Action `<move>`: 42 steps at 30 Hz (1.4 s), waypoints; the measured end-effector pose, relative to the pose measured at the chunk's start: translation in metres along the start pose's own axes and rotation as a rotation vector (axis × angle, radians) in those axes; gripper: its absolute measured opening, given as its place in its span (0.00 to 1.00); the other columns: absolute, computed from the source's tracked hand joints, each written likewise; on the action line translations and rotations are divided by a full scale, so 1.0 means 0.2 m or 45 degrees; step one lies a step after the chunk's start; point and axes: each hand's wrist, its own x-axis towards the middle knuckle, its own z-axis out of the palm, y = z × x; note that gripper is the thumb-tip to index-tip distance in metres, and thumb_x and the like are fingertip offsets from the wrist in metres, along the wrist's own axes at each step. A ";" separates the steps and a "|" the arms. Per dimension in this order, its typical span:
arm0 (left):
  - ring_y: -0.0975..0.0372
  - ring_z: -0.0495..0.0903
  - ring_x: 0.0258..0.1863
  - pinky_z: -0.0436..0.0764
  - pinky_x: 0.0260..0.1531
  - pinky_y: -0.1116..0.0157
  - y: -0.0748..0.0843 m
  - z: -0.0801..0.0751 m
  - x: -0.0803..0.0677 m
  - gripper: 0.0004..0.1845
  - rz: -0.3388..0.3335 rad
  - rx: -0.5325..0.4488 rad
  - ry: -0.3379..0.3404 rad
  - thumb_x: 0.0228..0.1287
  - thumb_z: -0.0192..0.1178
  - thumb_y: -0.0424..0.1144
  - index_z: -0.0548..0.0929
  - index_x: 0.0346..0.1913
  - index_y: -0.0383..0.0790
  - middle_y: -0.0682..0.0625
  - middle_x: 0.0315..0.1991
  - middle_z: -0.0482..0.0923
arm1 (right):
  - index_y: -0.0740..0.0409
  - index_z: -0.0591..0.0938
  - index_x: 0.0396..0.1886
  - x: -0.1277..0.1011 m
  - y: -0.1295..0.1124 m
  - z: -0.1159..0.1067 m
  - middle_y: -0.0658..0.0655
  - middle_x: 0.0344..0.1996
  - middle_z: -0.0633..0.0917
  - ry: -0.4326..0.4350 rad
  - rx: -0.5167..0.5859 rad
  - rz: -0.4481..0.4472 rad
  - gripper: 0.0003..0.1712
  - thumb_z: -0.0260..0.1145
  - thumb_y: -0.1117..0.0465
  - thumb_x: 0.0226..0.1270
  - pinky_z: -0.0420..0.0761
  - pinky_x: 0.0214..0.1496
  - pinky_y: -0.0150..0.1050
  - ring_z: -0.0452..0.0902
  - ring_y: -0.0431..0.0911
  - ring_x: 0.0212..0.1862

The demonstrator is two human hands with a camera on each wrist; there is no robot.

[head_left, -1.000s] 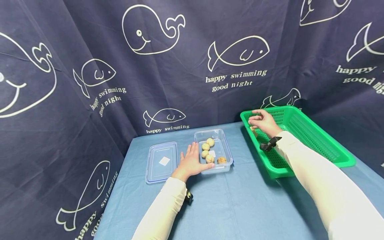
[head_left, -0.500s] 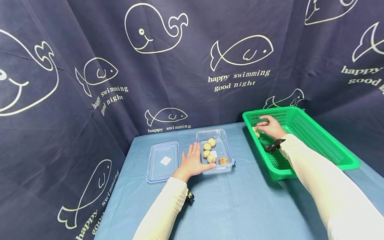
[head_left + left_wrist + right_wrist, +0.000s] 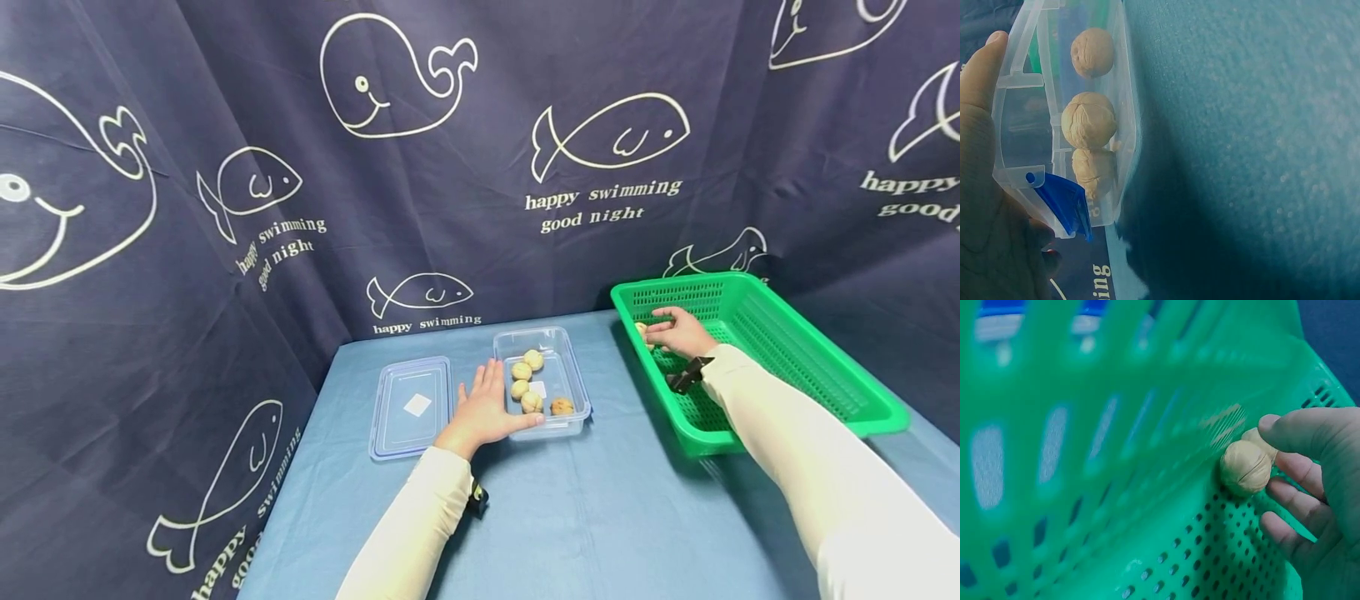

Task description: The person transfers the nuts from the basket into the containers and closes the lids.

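The right hand [image 3: 681, 332] pinches a walnut [image 3: 1245, 467] against the green basket [image 3: 817, 367] wall at the table's far right; only the right wrist view shows that grasp. The left hand [image 3: 483, 408] lies flat, fingers straight, against the clear box [image 3: 573, 392] of walnuts mid-table.

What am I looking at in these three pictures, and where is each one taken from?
No machine here: a person in white sleeves works bare-handed. The wide picture comes from a head camera; the two close-ups come from cameras on each wrist. On the blue table lie a clear lid, a clear box holding walnuts, and a green basket. The left hand rests flat against the box. The right hand, inside the basket, pinches a walnut against its wall.
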 end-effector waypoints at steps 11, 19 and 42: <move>0.51 0.38 0.81 0.45 0.73 0.38 0.00 -0.01 -0.01 0.69 0.005 0.007 0.007 0.48 0.58 0.81 0.44 0.82 0.40 0.43 0.82 0.41 | 0.79 0.59 0.70 0.00 0.03 0.00 0.80 0.57 0.78 -0.038 -0.111 0.011 0.38 0.66 0.66 0.69 0.83 0.38 0.40 0.80 0.34 0.36; 0.51 0.38 0.81 0.44 0.73 0.37 -0.01 0.01 0.00 0.69 0.008 0.000 0.011 0.49 0.59 0.80 0.43 0.82 0.40 0.43 0.83 0.41 | 0.82 0.59 0.68 0.03 0.08 0.00 0.82 0.55 0.78 -0.069 -0.142 -0.029 0.35 0.64 0.68 0.71 0.80 0.34 0.34 0.79 0.34 0.35; 0.49 0.40 0.81 0.45 0.73 0.37 0.00 0.00 0.00 0.70 0.001 0.004 0.009 0.48 0.58 0.81 0.44 0.82 0.39 0.43 0.83 0.40 | 0.87 0.57 0.65 0.06 0.07 0.00 0.83 0.44 0.78 -0.125 -0.179 -0.111 0.37 0.64 0.76 0.61 0.80 0.30 0.31 0.76 0.35 0.34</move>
